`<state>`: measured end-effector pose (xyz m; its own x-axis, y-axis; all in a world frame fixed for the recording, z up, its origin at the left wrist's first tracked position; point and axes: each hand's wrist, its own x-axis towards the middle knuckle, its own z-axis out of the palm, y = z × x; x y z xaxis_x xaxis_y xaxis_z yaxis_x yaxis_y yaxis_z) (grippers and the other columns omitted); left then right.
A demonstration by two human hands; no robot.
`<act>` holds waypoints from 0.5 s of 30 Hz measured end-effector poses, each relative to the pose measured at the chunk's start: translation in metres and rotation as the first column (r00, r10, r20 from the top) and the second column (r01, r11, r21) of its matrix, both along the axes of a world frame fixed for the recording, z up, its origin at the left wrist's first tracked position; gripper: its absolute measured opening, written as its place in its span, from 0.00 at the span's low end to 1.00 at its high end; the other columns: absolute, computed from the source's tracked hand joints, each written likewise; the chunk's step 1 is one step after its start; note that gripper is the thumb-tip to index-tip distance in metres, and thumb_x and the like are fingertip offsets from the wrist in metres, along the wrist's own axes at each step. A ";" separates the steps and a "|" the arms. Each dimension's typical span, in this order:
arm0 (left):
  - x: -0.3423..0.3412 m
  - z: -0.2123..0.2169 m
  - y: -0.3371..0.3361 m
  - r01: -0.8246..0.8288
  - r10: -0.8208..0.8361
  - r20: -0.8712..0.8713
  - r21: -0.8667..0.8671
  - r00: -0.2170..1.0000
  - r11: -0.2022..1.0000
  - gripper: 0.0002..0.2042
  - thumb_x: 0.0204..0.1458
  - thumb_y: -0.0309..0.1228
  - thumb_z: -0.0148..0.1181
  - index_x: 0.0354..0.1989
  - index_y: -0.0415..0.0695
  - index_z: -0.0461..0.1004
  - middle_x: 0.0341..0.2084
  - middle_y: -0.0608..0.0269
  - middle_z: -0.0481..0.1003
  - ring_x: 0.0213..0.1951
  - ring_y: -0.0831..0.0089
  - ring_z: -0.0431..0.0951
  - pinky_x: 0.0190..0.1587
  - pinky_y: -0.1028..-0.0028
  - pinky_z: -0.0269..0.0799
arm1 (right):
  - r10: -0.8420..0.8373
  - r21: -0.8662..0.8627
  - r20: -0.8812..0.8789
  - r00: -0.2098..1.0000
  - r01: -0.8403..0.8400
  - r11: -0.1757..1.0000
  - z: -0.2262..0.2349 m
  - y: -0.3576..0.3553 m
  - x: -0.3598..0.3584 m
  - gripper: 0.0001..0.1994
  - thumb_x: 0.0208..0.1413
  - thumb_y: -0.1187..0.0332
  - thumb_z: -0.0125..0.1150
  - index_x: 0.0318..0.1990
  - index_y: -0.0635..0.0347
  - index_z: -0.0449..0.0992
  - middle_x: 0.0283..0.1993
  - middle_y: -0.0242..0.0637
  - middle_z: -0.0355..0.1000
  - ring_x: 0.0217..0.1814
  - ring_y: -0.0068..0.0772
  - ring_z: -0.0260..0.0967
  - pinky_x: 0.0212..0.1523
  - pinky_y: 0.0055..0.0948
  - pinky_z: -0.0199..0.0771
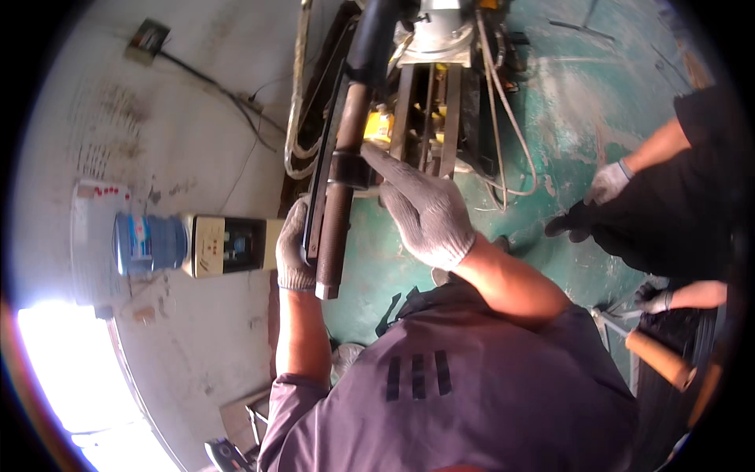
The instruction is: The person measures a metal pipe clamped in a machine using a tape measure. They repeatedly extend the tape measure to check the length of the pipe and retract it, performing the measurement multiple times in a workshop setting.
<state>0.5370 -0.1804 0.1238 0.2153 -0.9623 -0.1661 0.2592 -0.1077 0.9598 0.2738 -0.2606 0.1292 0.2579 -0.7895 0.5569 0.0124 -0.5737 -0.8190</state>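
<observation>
The left hand point(295, 248), in a grey knit glove, wraps its fingers around the lower end of a dark threaded steel rod point(340, 212) that runs up toward a machine point(429, 86) at the top of the view. The right hand point(421, 204), gloved too, lies flat with fingers spread, fingertips pressing a dark collar point(348, 169) on the rod — not pinching anything. The rod's free end juts just past the left hand, over green floor point(566, 118). Left of it, close by, stands a water dispenser point(189, 244) against the wall. To the right, well apart, another person's gloved hand point(607, 182) hangs — open floor lies between.
</observation>
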 end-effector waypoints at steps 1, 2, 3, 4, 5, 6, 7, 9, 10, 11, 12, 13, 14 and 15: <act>-0.006 0.008 -0.001 0.021 -0.021 -0.002 0.000 1.000 1.000 0.21 0.77 0.44 0.54 0.63 0.37 0.76 0.51 0.51 0.83 0.48 0.65 0.87 0.54 0.66 0.86 | -0.046 0.041 0.023 0.999 0.045 0.998 -0.006 0.008 0.006 0.29 0.73 0.73 0.61 0.81 0.51 0.71 0.32 0.41 0.81 0.33 0.46 0.84 0.38 0.41 0.84; -0.005 0.008 -0.009 0.068 -0.067 0.069 -0.019 0.995 0.997 0.21 0.78 0.43 0.54 0.63 0.36 0.76 0.50 0.51 0.83 0.47 0.64 0.87 0.54 0.65 0.86 | -0.003 0.162 -0.008 1.000 0.004 0.987 -0.006 0.016 0.011 0.30 0.74 0.74 0.59 0.82 0.50 0.68 0.33 0.43 0.81 0.35 0.44 0.85 0.40 0.40 0.84; -0.005 0.009 -0.014 0.107 -0.101 0.141 -0.036 0.985 0.994 0.21 0.78 0.43 0.54 0.64 0.36 0.75 0.49 0.50 0.83 0.46 0.63 0.87 0.54 0.65 0.86 | 0.039 0.218 0.056 0.998 -0.050 0.975 -0.011 0.019 0.015 0.31 0.75 0.73 0.59 0.83 0.50 0.66 0.34 0.44 0.81 0.36 0.43 0.85 0.42 0.40 0.84; -0.009 0.012 -0.016 0.140 -0.127 0.206 -0.047 0.970 0.989 0.22 0.79 0.43 0.53 0.64 0.35 0.75 0.49 0.49 0.83 0.45 0.62 0.87 0.53 0.64 0.87 | 0.077 0.270 0.124 0.989 -0.109 0.957 -0.016 0.019 0.016 0.31 0.75 0.72 0.59 0.84 0.51 0.65 0.34 0.45 0.81 0.36 0.42 0.85 0.43 0.39 0.84; -0.015 0.017 -0.015 0.200 -0.137 0.546 -0.058 0.826 0.978 0.21 0.79 0.43 0.52 0.64 0.35 0.75 0.49 0.49 0.83 0.46 0.61 0.87 0.54 0.63 0.87 | 0.093 0.378 0.068 0.993 -0.112 0.919 -0.020 0.020 0.010 0.31 0.76 0.70 0.59 0.84 0.51 0.64 0.35 0.44 0.81 0.37 0.41 0.85 0.43 0.39 0.84; -0.016 0.022 -0.016 0.177 -0.145 0.456 -0.028 0.878 0.984 0.22 0.80 0.44 0.52 0.65 0.35 0.75 0.50 0.50 0.83 0.47 0.62 0.87 0.54 0.64 0.87 | 0.119 0.484 0.023 0.993 -0.115 0.867 -0.026 0.021 0.004 0.31 0.77 0.68 0.58 0.84 0.52 0.64 0.35 0.43 0.81 0.38 0.40 0.84 0.44 0.40 0.84; -0.016 0.026 -0.019 0.149 -0.137 0.360 -0.007 0.923 0.989 0.23 0.80 0.45 0.52 0.66 0.35 0.75 0.50 0.50 0.83 0.47 0.62 0.87 0.54 0.64 0.87 | 0.080 0.489 0.097 0.992 -0.118 0.864 -0.035 0.019 0.003 0.29 0.78 0.65 0.58 0.83 0.55 0.65 0.37 0.40 0.82 0.37 0.38 0.84 0.43 0.40 0.84; -0.023 0.043 -0.021 0.085 -0.087 0.088 0.029 0.992 0.996 0.26 0.80 0.49 0.52 0.66 0.35 0.75 0.51 0.52 0.83 0.49 0.62 0.87 0.55 0.64 0.87 | 0.077 0.592 0.042 0.996 -0.087 0.801 -0.048 0.021 -0.012 0.22 0.79 0.66 0.58 0.74 0.63 0.70 0.39 0.40 0.84 0.36 0.36 0.83 0.43 0.38 0.83; -0.027 0.055 -0.018 0.042 -0.038 -0.088 0.046 0.995 0.998 0.27 0.80 0.50 0.52 0.67 0.35 0.75 0.52 0.52 0.84 0.49 0.63 0.86 0.55 0.63 0.87 | 0.083 0.597 0.073 0.994 -0.110 0.795 -0.048 0.023 -0.014 0.19 0.79 0.66 0.57 0.70 0.65 0.71 0.40 0.40 0.84 0.36 0.36 0.83 0.43 0.38 0.83; -0.028 0.062 -0.024 -0.048 0.076 -0.252 0.114 0.965 0.992 0.30 0.81 0.51 0.47 0.68 0.31 0.72 0.48 0.37 0.84 0.42 0.48 0.88 0.47 0.55 0.90 | 0.127 0.626 0.040 0.991 -0.124 0.770 -0.044 0.021 -0.023 0.17 0.79 0.67 0.57 0.68 0.66 0.72 0.40 0.39 0.84 0.35 0.36 0.83 0.43 0.40 0.83; -0.023 0.063 -0.030 0.057 -0.035 -0.287 0.066 0.957 0.996 0.34 0.79 0.55 0.47 0.69 0.30 0.70 0.51 0.38 0.83 0.43 0.46 0.88 0.47 0.53 0.89 | 0.172 0.655 0.009 0.985 -0.136 0.743 -0.031 0.018 -0.033 0.16 0.79 0.67 0.57 0.65 0.67 0.73 0.40 0.39 0.84 0.35 0.36 0.83 0.43 0.41 0.83; -0.021 0.068 -0.031 0.054 -0.036 -0.239 0.071 0.970 0.996 0.35 0.79 0.56 0.46 0.70 0.29 0.70 0.52 0.36 0.83 0.43 0.46 0.87 0.47 0.53 0.89 | 0.184 0.598 0.001 0.983 -0.148 0.787 -0.034 0.017 -0.035 0.15 0.77 0.66 0.60 0.63 0.65 0.74 0.41 0.42 0.85 0.37 0.43 0.85 0.43 0.46 0.83; -0.021 0.072 -0.032 0.052 -0.036 -0.190 0.077 0.981 0.996 0.37 0.79 0.57 0.45 0.71 0.29 0.69 0.52 0.35 0.82 0.43 0.45 0.87 0.48 0.53 0.89 | 0.191 0.531 -0.044 0.981 -0.139 0.836 -0.035 0.013 -0.035 0.14 0.78 0.66 0.59 0.63 0.63 0.76 0.43 0.42 0.86 0.39 0.40 0.86 0.43 0.42 0.84; -0.023 0.072 -0.033 0.094 -0.076 -0.179 0.090 0.981 0.992 0.36 0.78 0.58 0.47 0.72 0.30 0.69 0.52 0.37 0.82 0.43 0.48 0.87 0.46 0.55 0.88 | 0.191 0.470 -0.087 0.978 -0.129 0.873 -0.037 0.009 -0.036 0.13 0.79 0.66 0.58 0.63 0.61 0.77 0.45 0.41 0.86 0.41 0.37 0.87 0.44 0.39 0.84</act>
<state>0.5139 -0.2130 0.1960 0.0926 -0.9532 -0.2878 0.4082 -0.2273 0.8841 0.2375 -0.2512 0.0926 0.4465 -0.8897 0.0954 -0.0499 -0.1312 -0.9901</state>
